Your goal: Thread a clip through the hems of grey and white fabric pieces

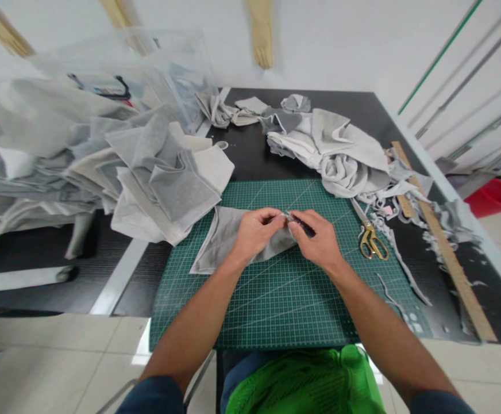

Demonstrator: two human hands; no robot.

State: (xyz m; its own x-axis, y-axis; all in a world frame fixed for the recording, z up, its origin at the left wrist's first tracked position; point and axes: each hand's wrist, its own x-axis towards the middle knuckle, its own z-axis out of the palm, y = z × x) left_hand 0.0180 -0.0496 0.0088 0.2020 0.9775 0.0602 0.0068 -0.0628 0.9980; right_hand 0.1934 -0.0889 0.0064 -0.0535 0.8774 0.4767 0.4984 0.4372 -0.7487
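So we've got both hands on one gray cloth piece [224,233] here, and the grip is way over at its right end. Our left hand [254,233] pinches the top edge between thumb and finger, and our right hand [317,238] pinches it just beside that, fingertips nearly meeting. There's something small and dark in the right palm area, but we can't tell if it's a tool or just shadow. Most of the cloth trails off to the left of the grip, passing behind the left hand and spreading out on the green cutting mat [276,305], with its near left corner lying flat; a bit also sags below the fingers toward us. Past that left end, just beside it, a big pile of folded cloth [181,184] overhangs the mat's edge. On the other side, well clear of our right hand, gold-handled scissors [366,226] lie with the handles toward us, next to stringy fabric scraps [405,270]. A wooden ruler [451,264] runs along the right side of the black counter [250,158], and a loose heap of gray fabric [345,144] sits beyond the mat, on the far side of the grip from us.
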